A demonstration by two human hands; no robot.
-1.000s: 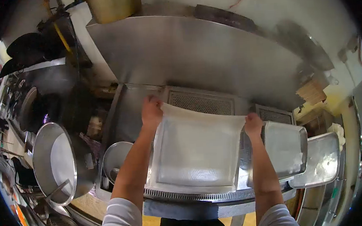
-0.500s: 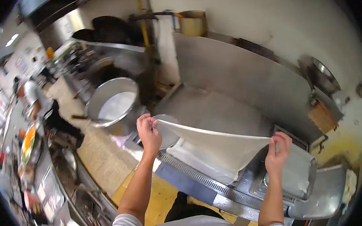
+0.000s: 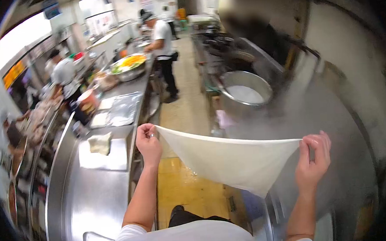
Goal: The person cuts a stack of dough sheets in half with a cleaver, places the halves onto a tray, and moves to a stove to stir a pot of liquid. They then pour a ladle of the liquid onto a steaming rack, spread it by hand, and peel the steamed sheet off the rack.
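Note:
A thin, smooth off-white sheet [image 3: 230,158] hangs stretched between my hands, its top edge taut and its lower part drooping to a point above the yellow floor. My left hand [image 3: 149,146] pinches one upper corner between thumb and fingers. At the opposite corner, my right hand [image 3: 312,161] has the sheet pinched in the same way, slightly lower in view. To the left of my left hand, a crumpled off-white piece [image 3: 100,144] lies on a white board [image 3: 109,162] on the steel counter [image 3: 70,207].
Steam hangs over the metal cooking surface [image 3: 339,125] on the right. A large pot [image 3: 241,77] of white liquid stands ahead. Along the left counter are foil-covered trays [image 3: 126,108] and a bowl [image 3: 130,75] of cut vegetables. One person [image 3: 164,42] stands beside it, another [image 3: 65,73] further left.
I have turned left from the steaming metal surface toward the aisle and left counter, carrying the sheet. It was above the flat bed and now hangs over the floor, both corners still gripped.

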